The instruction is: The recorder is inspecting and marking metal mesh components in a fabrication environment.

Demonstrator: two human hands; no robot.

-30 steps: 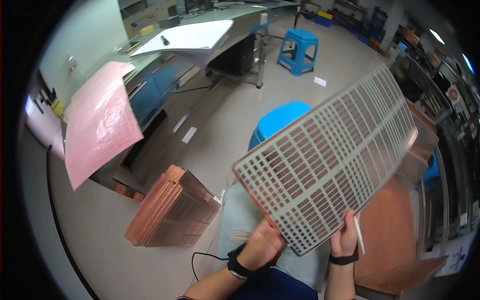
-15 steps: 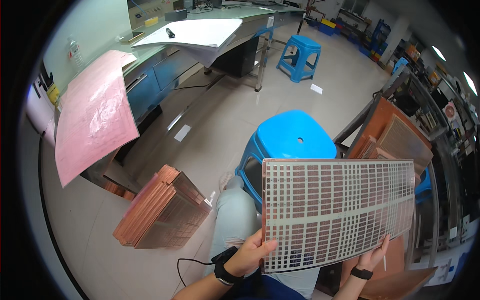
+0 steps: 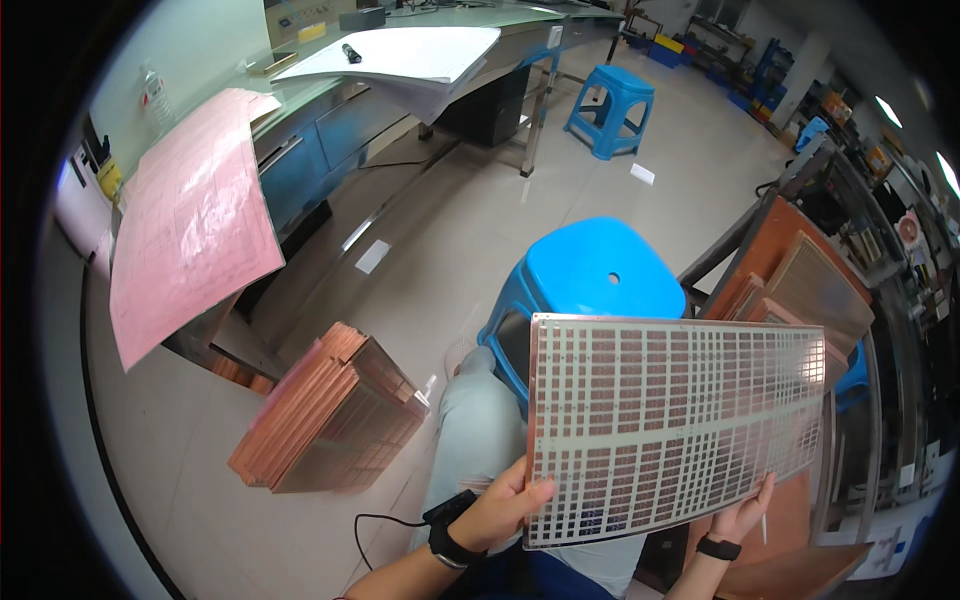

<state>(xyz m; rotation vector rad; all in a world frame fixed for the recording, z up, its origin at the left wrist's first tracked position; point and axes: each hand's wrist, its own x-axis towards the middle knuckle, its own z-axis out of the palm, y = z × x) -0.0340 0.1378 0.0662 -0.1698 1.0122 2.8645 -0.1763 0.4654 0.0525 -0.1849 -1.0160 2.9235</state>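
A wide copper-edged circuit board panel (image 3: 680, 430), patterned with rows of small pale and brown rectangles, is held tilted up above my lap. My left hand (image 3: 515, 500) grips its lower left edge, thumb on the face and fingers behind. At the lower right edge my right hand (image 3: 745, 512) supports the panel, its thumb or a fingertip showing at the rim and the rest partly hidden behind. Both wrists wear black bands. Just beyond the panel's upper edge stands a blue plastic stool (image 3: 600, 270), partly covered by it.
A stack of similar panels (image 3: 330, 420) stands on the floor at left. More boards lean on a rack (image 3: 800, 280) at right. A pink sheet (image 3: 200, 220) overhangs the workbench, beside white papers (image 3: 400, 55). Another blue stool (image 3: 612, 110) stands farther off.
The view has shifted slightly, so the surroundings sit a little differently. The panel has tilted a bit, and a glare spot now shows at its right side. Both hands keep their hold.
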